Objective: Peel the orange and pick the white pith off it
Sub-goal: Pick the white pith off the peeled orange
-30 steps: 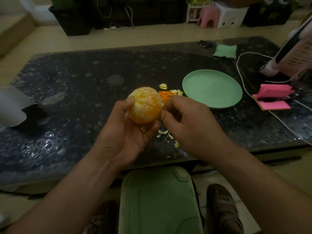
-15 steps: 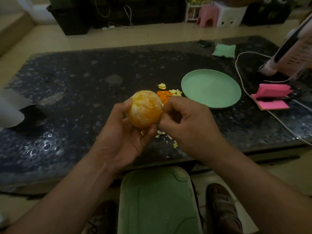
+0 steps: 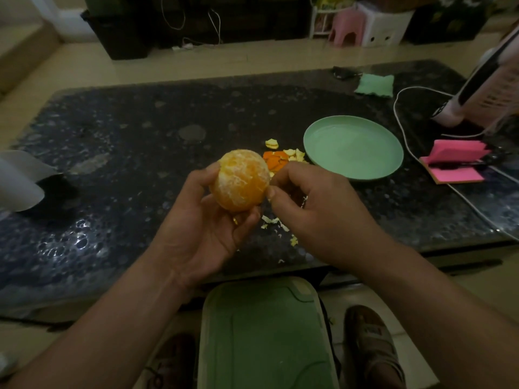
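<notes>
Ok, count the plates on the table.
1. The green plate lies on the dark table, just right of the peel scraps. The left hand and right hand cover some tabletop, but no other plate shows.

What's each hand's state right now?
Left hand: closed, holding the orange.
Right hand: closed, pinching at the orange's right side; what it pinches is too small to tell.
</notes>
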`<action>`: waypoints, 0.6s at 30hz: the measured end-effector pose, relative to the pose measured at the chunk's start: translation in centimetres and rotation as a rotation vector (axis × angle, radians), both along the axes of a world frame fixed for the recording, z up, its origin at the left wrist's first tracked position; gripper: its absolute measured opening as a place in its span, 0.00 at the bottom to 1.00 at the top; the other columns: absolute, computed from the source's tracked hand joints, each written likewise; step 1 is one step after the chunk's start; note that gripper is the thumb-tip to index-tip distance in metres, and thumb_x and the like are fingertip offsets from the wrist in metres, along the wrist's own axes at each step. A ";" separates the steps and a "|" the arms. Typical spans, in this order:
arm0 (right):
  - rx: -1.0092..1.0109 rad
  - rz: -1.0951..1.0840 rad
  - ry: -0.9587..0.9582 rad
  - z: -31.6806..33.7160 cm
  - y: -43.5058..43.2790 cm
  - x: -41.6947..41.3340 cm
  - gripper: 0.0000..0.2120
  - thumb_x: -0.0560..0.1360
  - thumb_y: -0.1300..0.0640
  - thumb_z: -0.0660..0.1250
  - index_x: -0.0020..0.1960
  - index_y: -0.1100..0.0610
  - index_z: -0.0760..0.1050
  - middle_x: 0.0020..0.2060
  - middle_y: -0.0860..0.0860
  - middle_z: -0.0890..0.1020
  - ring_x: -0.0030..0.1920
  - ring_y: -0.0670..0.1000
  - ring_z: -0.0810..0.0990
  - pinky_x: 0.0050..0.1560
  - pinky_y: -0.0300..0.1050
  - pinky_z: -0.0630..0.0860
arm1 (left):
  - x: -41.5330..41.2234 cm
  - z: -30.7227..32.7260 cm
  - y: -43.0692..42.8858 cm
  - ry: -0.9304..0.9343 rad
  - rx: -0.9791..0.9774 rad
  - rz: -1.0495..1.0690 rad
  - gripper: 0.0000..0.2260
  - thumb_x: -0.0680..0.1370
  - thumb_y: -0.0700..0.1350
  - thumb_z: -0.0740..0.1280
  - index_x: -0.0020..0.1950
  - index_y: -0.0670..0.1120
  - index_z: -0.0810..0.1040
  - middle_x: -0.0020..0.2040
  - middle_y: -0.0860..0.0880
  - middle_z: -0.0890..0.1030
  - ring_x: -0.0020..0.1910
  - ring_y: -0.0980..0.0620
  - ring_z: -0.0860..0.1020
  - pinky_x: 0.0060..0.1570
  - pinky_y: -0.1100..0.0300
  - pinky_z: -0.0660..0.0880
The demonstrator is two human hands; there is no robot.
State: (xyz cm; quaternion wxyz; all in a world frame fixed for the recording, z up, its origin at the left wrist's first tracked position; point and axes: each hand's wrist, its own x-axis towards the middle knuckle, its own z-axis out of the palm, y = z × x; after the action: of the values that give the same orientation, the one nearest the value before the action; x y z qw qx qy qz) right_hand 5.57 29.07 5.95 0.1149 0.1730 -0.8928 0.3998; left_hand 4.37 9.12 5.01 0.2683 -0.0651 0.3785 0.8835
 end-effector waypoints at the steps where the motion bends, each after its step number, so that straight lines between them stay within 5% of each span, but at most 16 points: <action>1: 0.024 0.004 0.008 0.0 0.0 0.0 0.08 0.81 0.47 0.65 0.46 0.49 0.76 0.38 0.43 0.77 0.41 0.46 0.77 0.40 0.54 0.77 | 0.0 0.0 -0.1 0.002 -0.012 0.000 0.31 0.79 0.58 0.69 0.77 0.42 0.75 0.64 0.39 0.80 0.44 0.49 0.83 0.40 0.61 0.84; 6: 0.074 -0.009 0.040 0.1 0.0 0.2 0.13 0.82 0.44 0.61 0.44 0.49 0.75 0.36 0.43 0.75 0.39 0.45 0.74 0.37 0.48 0.73 | 0.0 0.0 0.0 -0.007 -0.051 -0.013 0.31 0.78 0.58 0.70 0.76 0.42 0.76 0.62 0.40 0.81 0.45 0.50 0.82 0.37 0.61 0.84; 13: 0.004 -0.013 0.052 0.1 -0.2 0.2 0.09 0.81 0.52 0.64 0.43 0.52 0.75 0.34 0.44 0.75 0.36 0.48 0.74 0.35 0.52 0.72 | 0.4 0.4 0.1 -0.034 -0.025 -0.031 0.30 0.78 0.59 0.67 0.75 0.41 0.77 0.59 0.40 0.81 0.39 0.51 0.83 0.36 0.62 0.84; 18: -0.104 0.021 -0.046 0.2 -0.1 0.4 0.08 0.82 0.54 0.65 0.44 0.50 0.77 0.32 0.42 0.75 0.35 0.45 0.74 0.35 0.40 0.67 | 0.5 0.6 0.1 -0.042 -0.005 -0.021 0.32 0.78 0.59 0.67 0.75 0.41 0.77 0.56 0.41 0.81 0.36 0.51 0.82 0.34 0.63 0.83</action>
State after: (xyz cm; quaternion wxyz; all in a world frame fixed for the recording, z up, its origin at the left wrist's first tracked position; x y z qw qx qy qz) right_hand 5.93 28.96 6.18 0.0989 0.1668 -0.8715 0.4505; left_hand 4.83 9.24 5.61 0.2854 -0.0805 0.3755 0.8781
